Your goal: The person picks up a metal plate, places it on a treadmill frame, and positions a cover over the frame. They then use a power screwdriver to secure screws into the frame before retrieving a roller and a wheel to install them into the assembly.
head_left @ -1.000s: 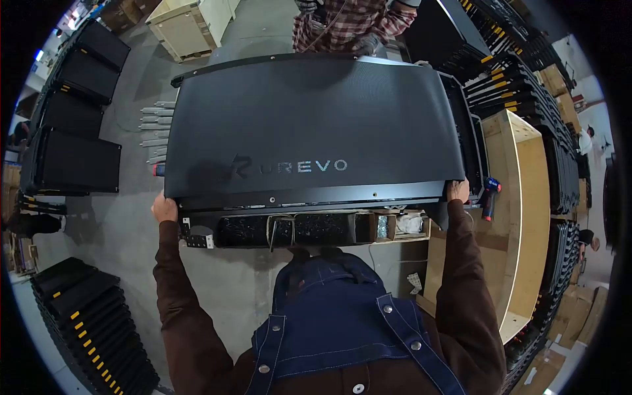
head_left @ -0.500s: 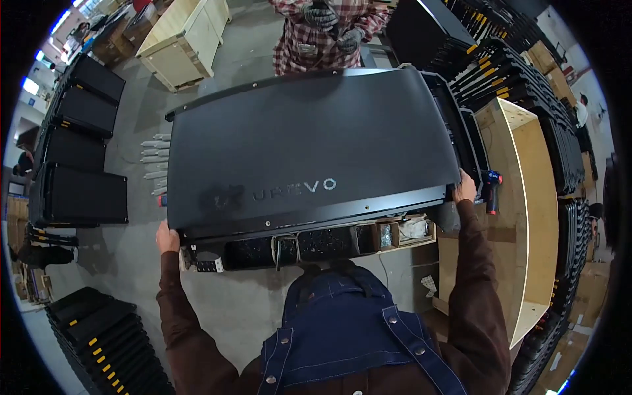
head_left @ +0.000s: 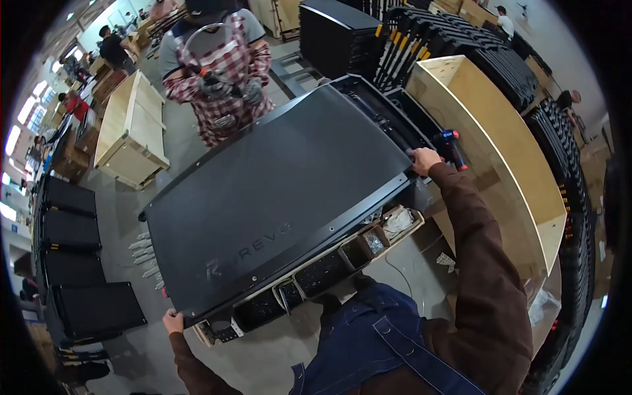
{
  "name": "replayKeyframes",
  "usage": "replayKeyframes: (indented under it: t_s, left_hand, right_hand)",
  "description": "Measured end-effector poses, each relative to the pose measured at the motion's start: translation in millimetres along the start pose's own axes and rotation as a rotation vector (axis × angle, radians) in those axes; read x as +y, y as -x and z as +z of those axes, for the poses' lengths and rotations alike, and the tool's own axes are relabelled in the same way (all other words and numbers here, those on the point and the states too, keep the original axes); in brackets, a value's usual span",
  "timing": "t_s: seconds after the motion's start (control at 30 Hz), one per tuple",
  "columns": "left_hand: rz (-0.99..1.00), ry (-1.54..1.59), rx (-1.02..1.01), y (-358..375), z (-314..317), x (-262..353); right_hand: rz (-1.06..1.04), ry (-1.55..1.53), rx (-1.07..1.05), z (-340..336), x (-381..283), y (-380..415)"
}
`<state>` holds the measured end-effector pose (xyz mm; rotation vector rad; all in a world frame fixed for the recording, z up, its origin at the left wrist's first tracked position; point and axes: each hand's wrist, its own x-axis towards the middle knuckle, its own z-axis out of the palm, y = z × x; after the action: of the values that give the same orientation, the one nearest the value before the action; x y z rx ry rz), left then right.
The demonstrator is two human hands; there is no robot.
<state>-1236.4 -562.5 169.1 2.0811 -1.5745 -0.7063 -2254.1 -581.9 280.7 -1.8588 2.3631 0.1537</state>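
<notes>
A large dark panel with pale lettering (head_left: 283, 178) lies over a black frame (head_left: 388, 125). My left hand (head_left: 174, 321) is closed on the panel's near left corner, fingertips partly hidden at its edge. At the right end, my right hand (head_left: 425, 160) grips the near right corner, its fingers partly under or behind the edge. Below the panel's near edge runs a row of bins (head_left: 322, 271) holding small dark parts. A cordless tool (head_left: 451, 146) in blue and red rests just right of my right hand.
Across the panel stands a person in a checked apron (head_left: 227, 99), gloved hands raised around a dark tool. An open wooden crate (head_left: 490, 131) is at the right, another crate (head_left: 135, 131) at the back left. Black panels (head_left: 99, 309) stand at the left.
The view has turned, so the panel now slants down to the left. More of the co-worker shows. Both my hands remain at the panel's near corners.
</notes>
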Motion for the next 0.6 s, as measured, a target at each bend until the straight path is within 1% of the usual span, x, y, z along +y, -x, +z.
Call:
replayKeyframes:
  t_s: [0.03,0.07,0.1,0.13,0.2,0.23,0.27,0.3,0.33,0.37,0.4,0.43,0.47,0.5,0.53,0.57,0.6]
  left_hand:
    - [-0.05,0.101,-0.03,10.4,-4.6,-1.4]
    - [-0.102,0.201,-0.053,20.2,-13.0,0.2]
    - [-0.144,0.255,0.094,34.9,-18.7,1.9]
    - [-0.187,0.307,0.24,51.8,-21.4,6.8]
    - [-0.362,0.393,0.466,93.7,-18.7,27.7]
    - [-0.385,0.583,0.451,118.9,-5.1,25.6]
    - [-0.41,0.774,0.437,142.6,18.2,29.0]
    - [-0.492,0.775,0.46,177.3,54.2,44.9]
    - [-0.65,0.894,0.339,210.0,89.3,53.5]
    - [-0.811,0.735,0.324,252.5,137.8,88.5]
    - [-0.937,0.805,-0.006,286.2,179.6,80.3]
    - [-1.023,0.643,-0.249,329.9,223.9,108.0]
    - [-1.017,0.496,-0.501,371.8,259.8,136.4]
    - [-0.964,0.385,-0.671,409.1,286.3,161.9]
    - [-0.933,0.329,-0.746,437.6,306.7,182.5]
    - [-0.915,0.285,-0.794,457.1,324.2,202.8]
    - [-0.918,0.257,-0.802,471.6,333.4,219.0]
  right_hand:
    - [-0.03,0.006,-0.019,3.9,2.0,1.1]
    - [-0.111,-0.012,0.041,5.4,3.3,6.2]
    - [-0.194,-0.033,0.103,6.6,1.8,14.1]
    - [-0.204,-0.122,0.098,-4.6,-1.3,24.6]
    - [-0.16,-0.34,0.324,-24.7,-1.0,58.7]
    - [-0.186,-0.454,0.435,-22.5,7.7,73.5]
    - [-0.105,-0.718,0.317,-21.5,15.6,91.8]
    - [-0.018,-0.977,0.187,-16.0,22.5,111.6]
    - [0.157,-1.246,-0.114,-4.0,34.3,129.4]
    - [0.202,-1.314,-0.303,10.1,43.8,144.9]
    - [0.224,-1.309,-0.514,39.2,59.7,157.4]
    - [0.19,-1.192,-0.685,77.5,80.6,166.0]
    - [0.3,-1.136,-0.82,119.7,104.0,170.1]
    - [0.397,-1.074,-0.954,161.4,126.4,169.9]
    - [0.478,-0.998,-1.012,194.0,147.8,163.9]
    - [0.467,-0.999,-1.033,232.3,168.0,157.0]
    - [0.557,-1.103,-0.798,272.3,185.7,151.0]
